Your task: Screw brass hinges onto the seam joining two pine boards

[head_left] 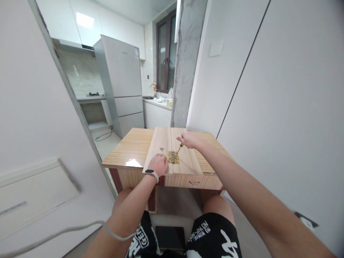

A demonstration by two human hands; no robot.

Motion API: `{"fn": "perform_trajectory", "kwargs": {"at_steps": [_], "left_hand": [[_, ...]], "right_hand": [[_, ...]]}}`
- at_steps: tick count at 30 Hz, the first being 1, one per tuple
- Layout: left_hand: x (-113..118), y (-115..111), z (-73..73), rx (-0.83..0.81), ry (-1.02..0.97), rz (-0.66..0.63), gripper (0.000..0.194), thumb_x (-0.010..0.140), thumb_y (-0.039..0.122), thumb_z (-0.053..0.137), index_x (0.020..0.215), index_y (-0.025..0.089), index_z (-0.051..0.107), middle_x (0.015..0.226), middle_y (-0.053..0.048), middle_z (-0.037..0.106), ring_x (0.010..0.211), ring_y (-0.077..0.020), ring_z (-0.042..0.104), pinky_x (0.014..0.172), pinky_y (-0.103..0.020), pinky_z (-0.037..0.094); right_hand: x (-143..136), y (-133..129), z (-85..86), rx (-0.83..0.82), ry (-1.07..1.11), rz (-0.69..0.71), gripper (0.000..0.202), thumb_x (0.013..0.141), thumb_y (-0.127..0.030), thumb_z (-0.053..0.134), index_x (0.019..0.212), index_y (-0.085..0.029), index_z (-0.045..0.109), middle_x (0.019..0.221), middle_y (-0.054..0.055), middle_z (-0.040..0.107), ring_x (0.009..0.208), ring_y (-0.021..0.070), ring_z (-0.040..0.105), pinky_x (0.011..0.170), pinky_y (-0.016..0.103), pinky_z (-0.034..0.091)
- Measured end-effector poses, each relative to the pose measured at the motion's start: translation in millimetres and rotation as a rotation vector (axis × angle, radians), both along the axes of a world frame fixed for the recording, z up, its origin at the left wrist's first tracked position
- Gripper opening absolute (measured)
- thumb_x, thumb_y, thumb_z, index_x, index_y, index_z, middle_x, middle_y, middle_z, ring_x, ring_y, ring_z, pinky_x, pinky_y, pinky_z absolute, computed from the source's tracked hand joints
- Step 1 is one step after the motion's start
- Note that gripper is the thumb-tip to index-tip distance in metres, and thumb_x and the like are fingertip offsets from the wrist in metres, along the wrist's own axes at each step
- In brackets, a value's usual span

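Note:
Two pale wooden boards lie side by side, the left board (158, 138) and the right board (189, 159), with a thin seam between them. A brass-coloured hinge (173, 157) spans the seam near their front. My right hand (188, 139) is closed around a screwdriver (181, 145) with a yellow handle, its shaft slanting down to the hinge's right leaf. My left hand (159, 164), fingers curled together, rests on the left board against the hinge's left side; whatever its fingers hold, if anything, is hidden. Behind it lie several small dark screws (161, 149).
Beneath the boards stands a wooden desk (120, 152) with a drawer (193, 182) at its front. White wall panels (258, 89) rise close on the right. A grey cable (88, 225) crosses near my left arm. Beyond are a fridge (122, 71) and a kitchen counter (158, 104).

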State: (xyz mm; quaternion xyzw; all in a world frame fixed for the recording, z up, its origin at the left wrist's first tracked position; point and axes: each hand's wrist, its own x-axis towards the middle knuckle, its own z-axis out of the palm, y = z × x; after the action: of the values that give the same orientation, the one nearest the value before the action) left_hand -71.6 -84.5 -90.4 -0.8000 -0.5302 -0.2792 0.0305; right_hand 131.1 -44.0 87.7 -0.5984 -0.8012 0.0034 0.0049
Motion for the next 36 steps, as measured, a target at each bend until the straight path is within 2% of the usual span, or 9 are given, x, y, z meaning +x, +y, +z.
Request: {"fn": "perform_trajectory", "kwargs": {"at_steps": [8,17,19,21,23,25,28,32,36], "left_hand": [[0,2,-2.3,0.019,0.002,0.006,0.018,0.096,0.019,0.049,0.091,0.020,0.067,0.100,-0.010,0.070,0.105,-0.0231,0.060,0.098,-0.036,0.046],[-2,2,-5.4,0.017,-0.007,0.008,0.018,0.096,0.020,0.050,0.091,0.020,0.067,0.100,-0.010,0.070,0.105,-0.0235,0.060,0.099,-0.037,0.046],[-2,3,-5.5,0.019,-0.005,0.010,0.018,0.096,0.021,0.050,0.091,0.020,0.067,0.100,-0.010,0.070,0.105,-0.0234,0.060,0.098,-0.037,0.047],[-2,3,-5.4,0.022,-0.004,0.009,0.018,0.096,0.020,0.049,0.091,0.020,0.066,0.100,-0.010,0.070,0.105,-0.0233,0.060,0.098,-0.037,0.047],[-2,3,-5.2,0.023,-0.004,0.009,0.018,0.096,0.020,0.049,0.090,0.020,0.066,0.100,-0.010,0.070,0.105,-0.0232,0.059,0.098,-0.037,0.046],[-2,2,-5.0,0.024,-0.004,0.010,0.018,0.096,0.020,0.049,0.090,0.020,0.066,0.100,-0.010,0.070,0.105,-0.0232,0.059,0.098,-0.037,0.046],[-2,2,-4.6,0.028,-0.004,0.008,0.018,0.096,0.019,0.049,0.091,0.020,0.066,0.100,-0.010,0.070,0.105,-0.0232,0.059,0.097,-0.036,0.046],[-2,2,-3.9,0.029,0.003,0.007,0.017,0.095,0.019,0.049,0.090,0.020,0.066,0.099,-0.010,0.070,0.104,-0.0231,0.059,0.097,-0.036,0.046],[-2,2,-3.6,0.036,0.013,0.005,0.018,0.096,0.020,0.049,0.089,0.020,0.066,0.099,-0.010,0.070,0.103,-0.0231,0.060,0.097,-0.036,0.046]], "right_hand": [[0,-5,3.6,0.024,-0.017,0.059,0.023,0.100,-0.030,0.055,0.112,-0.016,0.070,0.116,0.012,0.074,0.102,0.0208,0.068,0.076,0.025,0.043],[1,-9,14.4,-0.076,-0.108,0.058,0.028,0.085,-0.015,0.072,0.113,-0.015,0.073,0.116,0.011,0.074,0.098,0.0203,0.068,0.072,0.024,0.044],[1,-9,14.2,-0.109,-0.117,0.043,0.032,0.083,-0.018,0.076,0.114,-0.015,0.073,0.113,0.011,0.075,0.096,0.0205,0.069,0.072,0.024,0.046],[1,-11,14.5,-0.167,-0.102,0.008,0.031,0.088,-0.032,0.074,0.113,-0.013,0.073,0.101,0.012,0.077,0.087,0.0204,0.071,0.071,0.025,0.047],[1,-13,15.0,-0.222,-0.095,-0.044,0.044,0.097,-0.050,0.060,0.109,-0.011,0.074,0.088,0.014,0.076,0.076,0.0206,0.071,0.070,0.027,0.048],[0,-13,15.0,-0.231,-0.114,-0.070,0.056,0.103,-0.057,0.045,0.107,-0.010,0.075,0.082,0.015,0.075,0.071,0.0211,0.071,0.070,0.028,0.048],[0,-9,13.0,-0.176,-0.162,-0.040,0.047,0.104,-0.049,0.044,0.111,-0.013,0.075,0.088,0.017,0.076,0.081,0.0231,0.071,0.074,0.029,0.048],[3,-3,7.1,-0.046,-0.167,0.003,0.034,0.102,-0.037,0.053,0.112,-0.013,0.075,0.110,0.019,0.074,0.099,0.0254,0.069,0.080,0.031,0.047],[6,0,3.4,-0.016,-0.131,0.025,0.028,0.093,-0.030,0.067,0.118,-0.017,0.070,0.118,0.014,0.072,0.102,0.0232,0.068,0.079,0.028,0.047]]}}
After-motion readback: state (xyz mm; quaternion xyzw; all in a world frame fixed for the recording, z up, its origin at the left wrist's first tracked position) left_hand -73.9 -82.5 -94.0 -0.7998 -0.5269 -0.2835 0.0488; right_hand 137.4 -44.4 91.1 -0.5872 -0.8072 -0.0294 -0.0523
